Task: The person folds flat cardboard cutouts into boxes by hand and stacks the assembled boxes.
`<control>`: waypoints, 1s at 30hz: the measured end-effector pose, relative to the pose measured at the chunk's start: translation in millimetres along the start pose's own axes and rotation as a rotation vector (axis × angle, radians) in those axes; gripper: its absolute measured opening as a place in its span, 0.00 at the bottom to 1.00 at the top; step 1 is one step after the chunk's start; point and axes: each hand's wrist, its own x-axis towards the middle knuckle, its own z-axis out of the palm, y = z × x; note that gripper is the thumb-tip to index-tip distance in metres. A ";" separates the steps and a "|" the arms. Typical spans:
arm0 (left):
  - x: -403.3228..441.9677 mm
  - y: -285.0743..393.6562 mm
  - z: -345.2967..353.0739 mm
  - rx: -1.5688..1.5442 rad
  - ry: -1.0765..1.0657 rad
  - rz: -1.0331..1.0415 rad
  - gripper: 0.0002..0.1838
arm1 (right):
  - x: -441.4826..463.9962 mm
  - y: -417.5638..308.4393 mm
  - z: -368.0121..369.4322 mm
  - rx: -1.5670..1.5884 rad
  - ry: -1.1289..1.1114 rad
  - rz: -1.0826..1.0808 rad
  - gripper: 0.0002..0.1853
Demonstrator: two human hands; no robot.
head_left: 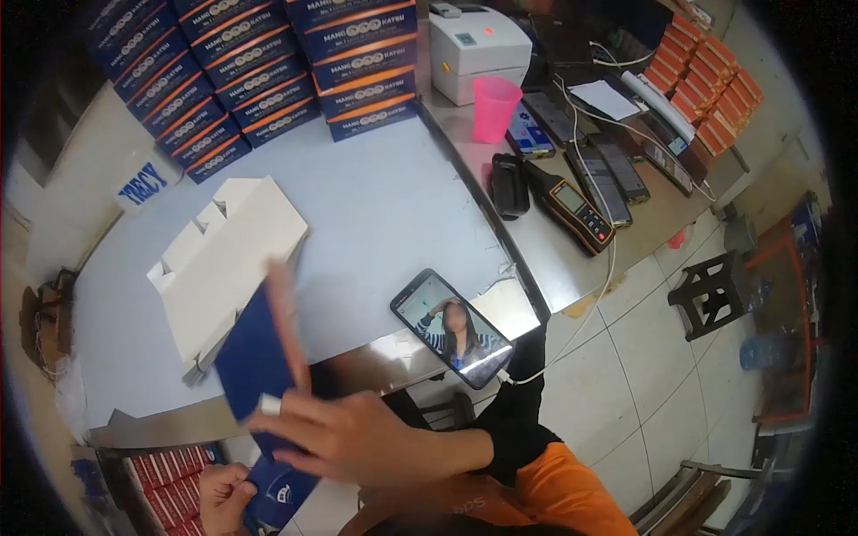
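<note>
Head view: left hand (225, 498) pinches blue cardboard (255, 353), right hand (344, 436) reaches across, apparently gripping it

The right hand (344, 438) is blurred and hides part of the blue carton (259, 357), whose raised orange edge is smeared too; the left wrist is cut off by the bottom edge; the box stacks (366, 67) run out of the top; their small print and the meter (576, 210)'s readout are too small to read.
</note>
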 end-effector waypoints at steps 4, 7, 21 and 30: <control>5.9 -9.3 6.2 -0.035 0.043 -0.055 0.19 | -4.6 21.5 7.7 0.031 -0.005 -0.007 0.23; 6.2 -37.3 -25.2 0.128 0.044 -0.119 0.18 | -5.9 37.2 2.5 0.135 -0.102 0.005 0.21; 8.9 1.9 -16.7 0.530 0.120 -0.141 0.09 | 0.7 56.6 -11.1 0.381 -0.115 0.049 0.20; 7.3 81.8 -0.2 0.847 0.198 0.292 0.07 | 14.5 23.9 -14.1 0.223 -0.103 -0.092 0.07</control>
